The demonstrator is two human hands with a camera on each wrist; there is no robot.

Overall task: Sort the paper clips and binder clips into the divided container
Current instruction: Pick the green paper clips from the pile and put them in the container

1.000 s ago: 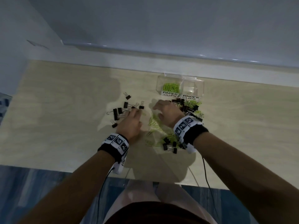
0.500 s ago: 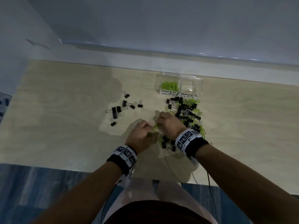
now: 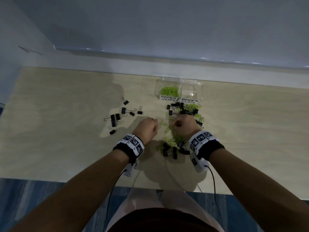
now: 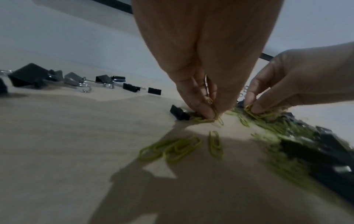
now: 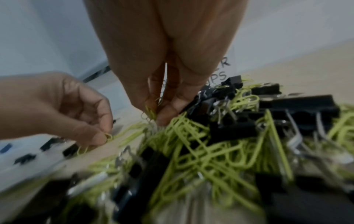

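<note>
Head view, step: you are gathering green paper clips [image 3: 168,129] from the mixed pile [image 3: 177,144] just near of the divided container [image 3: 178,91]; its left cell holds paper clips, its right cell looks bare.
Head view, labels: "PAPER CLIPS" left, "BINDER CLIPS" right.
Left wrist view: your left hand [image 4: 203,63] pinches a paper clip at the table.
Right wrist view: your right hand [image 5: 168,60] pinches paper clips beside black binder clips [image 5: 268,109].
Next move: lift without snagging, carry to the far left cell.
</note>
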